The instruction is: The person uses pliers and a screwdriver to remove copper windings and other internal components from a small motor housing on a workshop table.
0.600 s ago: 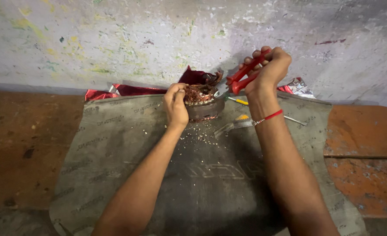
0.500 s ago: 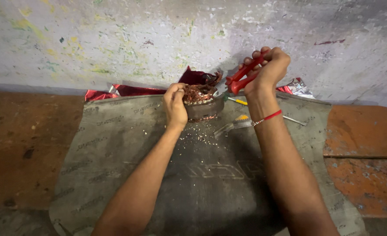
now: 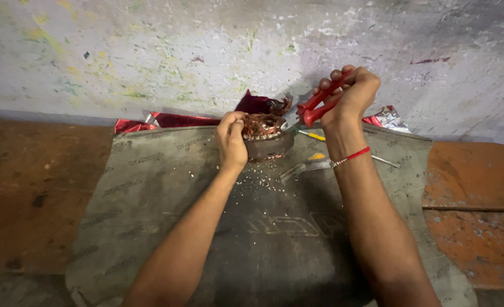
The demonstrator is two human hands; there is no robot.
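Note:
A round metal motor part with tangled copper wire (image 3: 265,135) sits on a grey sack cloth (image 3: 166,193) near the wall. My left hand (image 3: 231,139) grips its left side and steadies it. My right hand (image 3: 348,96) is closed around the red handles of a pair of pliers (image 3: 319,104), whose jaws reach down to the copper wire at the part's right top. A red thread band circles my right wrist.
A metal tool (image 3: 306,166) and a yellow-handled screwdriver (image 3: 314,136) lie on the cloth by my right forearm. Small metal bits are scattered in front of the part. Red foil wrappers (image 3: 178,120) lie along the stained wall. Reddish floor (image 3: 479,227) flanks the cloth.
None of the objects has shifted; my right hand has squeezed the pliers' handles slightly and stays at the wire, while my left hand keeps its hold.

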